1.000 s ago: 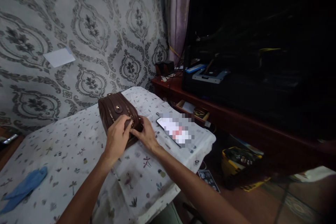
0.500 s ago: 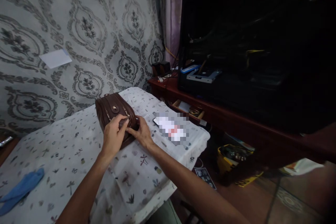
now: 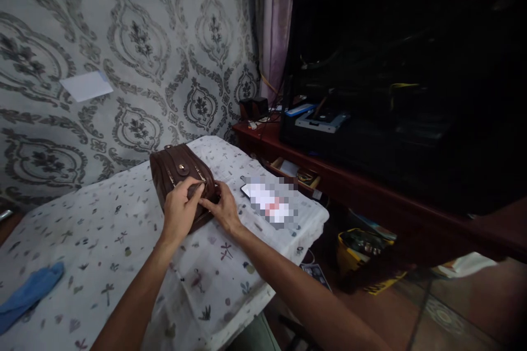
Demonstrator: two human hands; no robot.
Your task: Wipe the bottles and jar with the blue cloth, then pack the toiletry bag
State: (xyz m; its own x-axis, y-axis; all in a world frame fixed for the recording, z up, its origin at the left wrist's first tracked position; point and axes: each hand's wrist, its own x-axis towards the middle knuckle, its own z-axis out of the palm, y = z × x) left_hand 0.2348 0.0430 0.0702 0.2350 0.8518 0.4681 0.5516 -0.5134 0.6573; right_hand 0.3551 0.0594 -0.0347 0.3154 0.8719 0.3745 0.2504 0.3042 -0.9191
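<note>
A brown leather bag [image 3: 178, 162] with gold-coloured zips and a round metal stud lies on the patterned cloth. At its near end, my left hand [image 3: 181, 203] is closed, with thumb and fingers pinching a dark brown piece of the bag. My right hand [image 3: 224, 209] grips the bag's right near edge, its thumb reaching toward the left fingertips. Both hands cover much of that end, and I cannot make out exactly which part the fingertips hold.
A phone [image 3: 251, 192], partly blurred out, lies right of the bag on the cloth [image 3: 123, 263]. A blue cloth [image 3: 33, 290] is at the left. To the right stand a large dark screen [image 3: 391, 66], a red-brown desk [image 3: 349, 167] with an open drawer [image 3: 315, 182], and a yellow container [image 3: 343, 252] below.
Both hands keep their hold on the bag with barely any movement. The view has shifted slightly.
</note>
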